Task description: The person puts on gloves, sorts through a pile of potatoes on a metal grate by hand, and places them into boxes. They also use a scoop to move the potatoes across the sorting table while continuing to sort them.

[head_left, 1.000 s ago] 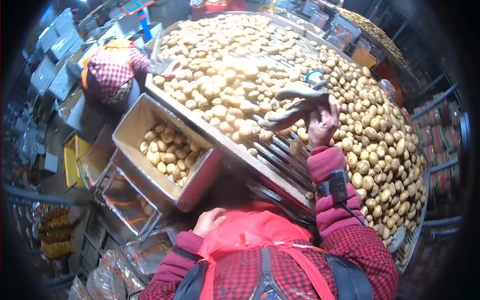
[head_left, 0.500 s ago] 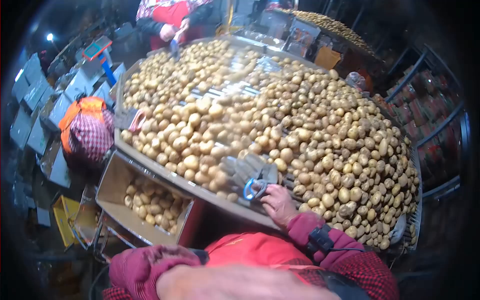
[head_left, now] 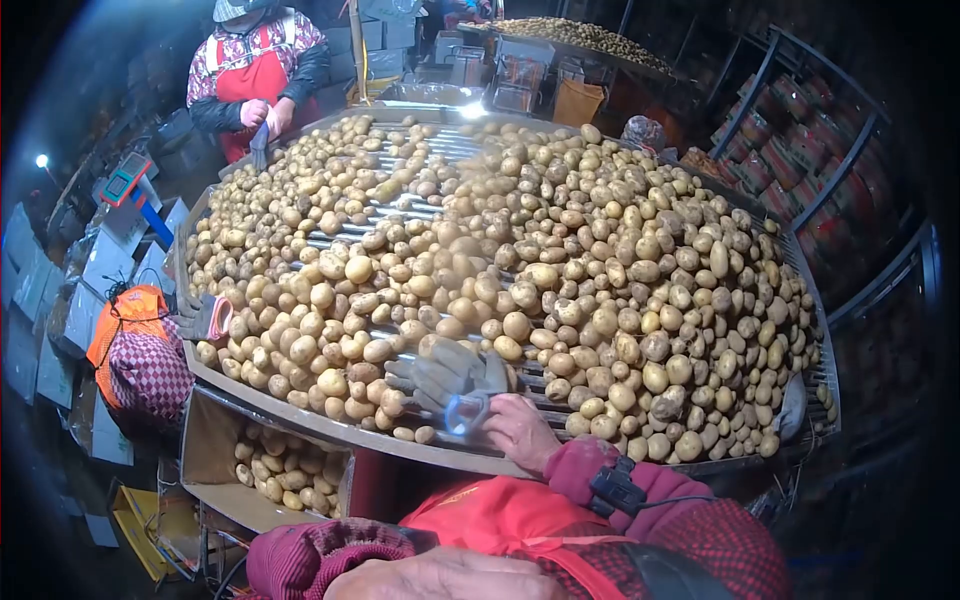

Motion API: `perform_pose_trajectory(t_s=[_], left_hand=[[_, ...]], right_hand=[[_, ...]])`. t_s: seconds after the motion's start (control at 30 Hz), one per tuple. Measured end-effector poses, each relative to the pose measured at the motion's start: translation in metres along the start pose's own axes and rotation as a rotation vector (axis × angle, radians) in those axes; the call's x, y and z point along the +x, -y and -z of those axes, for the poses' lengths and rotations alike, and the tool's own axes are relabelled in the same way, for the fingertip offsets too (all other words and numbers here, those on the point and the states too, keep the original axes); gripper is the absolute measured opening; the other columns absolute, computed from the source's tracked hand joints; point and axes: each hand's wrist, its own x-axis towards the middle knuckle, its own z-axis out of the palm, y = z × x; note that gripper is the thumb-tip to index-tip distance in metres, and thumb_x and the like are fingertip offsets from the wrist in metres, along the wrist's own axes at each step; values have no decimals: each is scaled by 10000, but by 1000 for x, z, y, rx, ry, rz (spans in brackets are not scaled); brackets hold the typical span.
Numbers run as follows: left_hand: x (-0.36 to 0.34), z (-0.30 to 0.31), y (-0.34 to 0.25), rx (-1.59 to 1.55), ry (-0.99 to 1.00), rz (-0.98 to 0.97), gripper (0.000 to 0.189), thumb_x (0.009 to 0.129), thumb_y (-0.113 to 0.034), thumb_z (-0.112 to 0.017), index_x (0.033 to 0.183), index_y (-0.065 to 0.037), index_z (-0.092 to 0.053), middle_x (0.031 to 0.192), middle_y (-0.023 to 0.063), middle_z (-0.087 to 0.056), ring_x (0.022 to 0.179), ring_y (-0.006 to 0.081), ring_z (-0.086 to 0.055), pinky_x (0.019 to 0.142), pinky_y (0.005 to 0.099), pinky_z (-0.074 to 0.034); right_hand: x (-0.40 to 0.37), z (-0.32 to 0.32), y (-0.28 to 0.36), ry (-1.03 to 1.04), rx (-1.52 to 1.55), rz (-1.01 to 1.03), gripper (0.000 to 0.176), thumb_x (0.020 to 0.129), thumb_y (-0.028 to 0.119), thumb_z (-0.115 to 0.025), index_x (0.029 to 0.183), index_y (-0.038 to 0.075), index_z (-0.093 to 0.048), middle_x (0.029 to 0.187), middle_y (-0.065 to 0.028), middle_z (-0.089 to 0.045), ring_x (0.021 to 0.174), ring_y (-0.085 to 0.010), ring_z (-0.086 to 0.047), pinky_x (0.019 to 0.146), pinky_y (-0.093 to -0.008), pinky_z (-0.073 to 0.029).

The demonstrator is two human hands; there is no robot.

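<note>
Grey work gloves (head_left: 447, 378) with a blue-edged cuff lie at the near edge of the sorting table, against the potatoes (head_left: 690, 300). My right hand (head_left: 522, 432) is at the cuff, its fingers bent together on it. At the bottom of the view, my left hand (head_left: 450, 578) lies across my front, close to the red apron (head_left: 490, 510). Its fingers are partly cut off by the frame, and I cannot make out anything in them.
Below the table's rim (head_left: 330, 422), a cardboard box (head_left: 215, 465) holds potatoes. Across the table stands a person in a red apron (head_left: 250, 85). Someone with an orange and checked covering (head_left: 140, 350) is at the left. Metal racks (head_left: 840, 170) stand at the right.
The view has shifted, showing more of the person across the table. The gloves and my right hand sit lower and further left in the picture, still together.
</note>
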Motion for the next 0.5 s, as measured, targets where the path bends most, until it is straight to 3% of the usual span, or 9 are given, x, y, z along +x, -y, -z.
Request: perform_pose_trajectory(t_s=[0.13,0.27,0.33,0.37,0.5], left_hand=[[3,16,-19,31,77,75,533,1095,-391,-476,1132,72,-738,1067,321,-719,811,307,-701,705,372,-577],[-1,15,-9,98,-2,-129,514,1094,-391,-479,1046,44,-749,986,277,-730,791,299,-680,699,366,-574],[6,7,-10,65,-247,-120,495,1096,-378,-476,947,20,-730,880,234,-713,739,285,-647,679,360,-564],[18,-13,-14,23,-492,-78,472,1097,-361,-476,904,4,-705,824,210,-691,707,276,-626,665,359,-557],[16,-9,-21,-89,-268,23,440,1084,-339,-495,919,9,-706,832,205,-694,713,279,-635,666,360,-560]], right_hand=[[2,1,4,4,-7,-35,106,850,117,-704,932,50,-712,1131,-113,-616,1199,-322,-560,1033,-445,-435],[3,-5,5,-35,16,-29,94,794,86,-718,884,70,-698,1097,-128,-625,1130,-346,-574,992,-460,-447],[3,-2,6,-51,15,-31,91,794,87,-718,880,69,-698,1089,-127,-629,1121,-346,-578,984,-457,-451],[1,-7,3,-86,2,-36,87,793,85,-718,877,71,-701,1070,-124,-634,1103,-346,-584,968,-453,-459],[1,-7,6,-46,-24,-41,80,796,95,-702,870,66,-713,1060,-113,-638,1115,-341,-579,966,-458,-456]])
